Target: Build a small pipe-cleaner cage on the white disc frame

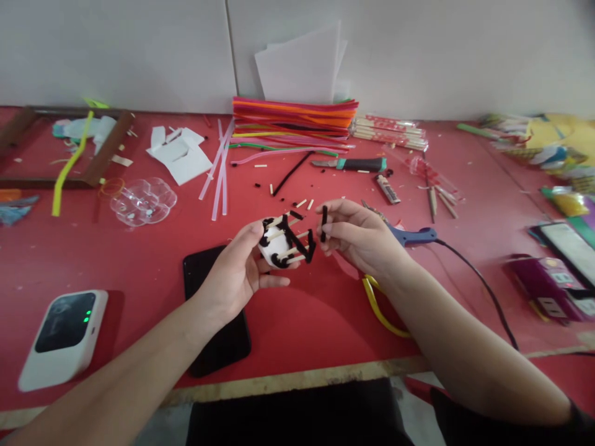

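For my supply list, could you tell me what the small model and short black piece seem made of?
The small model: pale matte sticks, probably wood; fuzzy black wraps; smooth white body, perhaps plastic. The short black piece: fuzzy, matte, likely pipe cleaner.

Matt red covering on the surface (316, 310), bare pale wood along its near edge. Pale raw wood and fuzzy black wire in the model (286, 243), around a smooth white core, plastic or foam, hard to tell. Same fuzzy black pile on the stub (324, 223). Glossy black glass on the phone (204, 279). Smooth white plastic with a shiny dark panel on the box (65, 337). Clear, glinting plastic in the tray (143, 201). Soft, fuzzy pile on the stacked pipe cleaners (292, 118). Matt white paper (302, 68) behind. Smooth blue plastic on the glue gun (413, 235). Dark brown wood in the frame (106, 145).
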Available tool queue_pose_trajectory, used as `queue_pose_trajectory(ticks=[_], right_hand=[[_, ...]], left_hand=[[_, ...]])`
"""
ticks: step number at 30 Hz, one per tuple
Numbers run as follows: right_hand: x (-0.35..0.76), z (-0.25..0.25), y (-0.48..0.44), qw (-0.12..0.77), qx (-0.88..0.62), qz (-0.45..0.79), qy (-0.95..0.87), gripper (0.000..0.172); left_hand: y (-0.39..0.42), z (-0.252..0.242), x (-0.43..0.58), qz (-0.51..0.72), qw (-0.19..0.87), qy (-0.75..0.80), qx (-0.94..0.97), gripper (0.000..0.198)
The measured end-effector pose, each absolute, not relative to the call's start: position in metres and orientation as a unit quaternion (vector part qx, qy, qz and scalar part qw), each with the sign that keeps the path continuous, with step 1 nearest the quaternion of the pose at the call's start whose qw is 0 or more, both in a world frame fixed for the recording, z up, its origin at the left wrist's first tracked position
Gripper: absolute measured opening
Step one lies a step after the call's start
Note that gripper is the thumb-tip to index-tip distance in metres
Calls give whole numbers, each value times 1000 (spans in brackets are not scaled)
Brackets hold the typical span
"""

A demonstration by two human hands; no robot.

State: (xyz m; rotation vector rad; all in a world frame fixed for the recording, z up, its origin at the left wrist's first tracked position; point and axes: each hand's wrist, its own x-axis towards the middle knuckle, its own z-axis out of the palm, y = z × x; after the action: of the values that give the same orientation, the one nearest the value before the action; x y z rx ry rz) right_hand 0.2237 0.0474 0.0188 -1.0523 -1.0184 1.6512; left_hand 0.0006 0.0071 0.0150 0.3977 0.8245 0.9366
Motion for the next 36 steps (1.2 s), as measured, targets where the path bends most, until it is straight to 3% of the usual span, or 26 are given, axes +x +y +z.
queue_pose_trajectory(ticks=[7, 16, 36], right_hand=[[223, 25, 44, 479, -431, 644, -412, 18], [220, 30, 42, 497, -429, 637, -404, 28], [222, 31, 45, 503, -465, 623, -377, 22]], left_hand=[[7, 17, -1, 452, 796, 367, 163, 30], [8, 15, -1, 442, 808, 358, 153, 21], [6, 8, 0, 450, 791, 373, 183, 41]])
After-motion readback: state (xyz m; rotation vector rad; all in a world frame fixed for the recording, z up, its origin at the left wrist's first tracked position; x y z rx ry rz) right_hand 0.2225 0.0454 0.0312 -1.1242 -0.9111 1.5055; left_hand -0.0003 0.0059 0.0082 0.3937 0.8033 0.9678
